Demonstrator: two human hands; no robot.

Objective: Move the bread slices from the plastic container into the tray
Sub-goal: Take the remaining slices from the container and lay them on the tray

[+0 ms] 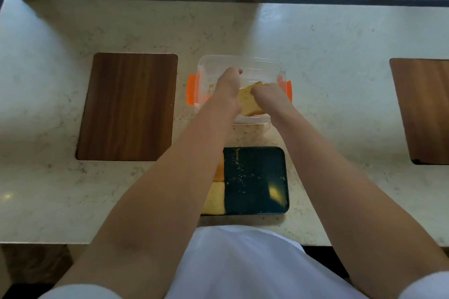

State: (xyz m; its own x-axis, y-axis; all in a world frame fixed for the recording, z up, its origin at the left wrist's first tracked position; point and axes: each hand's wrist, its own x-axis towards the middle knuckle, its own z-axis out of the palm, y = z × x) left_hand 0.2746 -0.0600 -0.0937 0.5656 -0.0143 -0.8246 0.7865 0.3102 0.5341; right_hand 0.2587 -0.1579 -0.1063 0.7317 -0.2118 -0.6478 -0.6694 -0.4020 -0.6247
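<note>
Pale surface (340, 80) lies bare either side of centre; dark tray (257, 182), two slices at its left edge, sits below the clear container (240, 63); both forearms stretch into it, left hand (228, 87) and right hand (264, 94) each in a closed grip on a bread slice (250, 102).

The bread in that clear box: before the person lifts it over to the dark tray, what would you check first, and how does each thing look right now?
1. Both hands on the bread: ok. The left hand and right hand meet on the bread slices.
2. Grip firm: cannot tell; the fingers are hidden.
3. Plastic container open: ok, no lid on it.
4. Room in the tray: ok. Two slices in tray fill its left side; the rest is bare apart from crumbs.
5. Path from container to tray: ok, only countertop between.
6. Slices left in the container: cannot tell, hands cover it.
</note>
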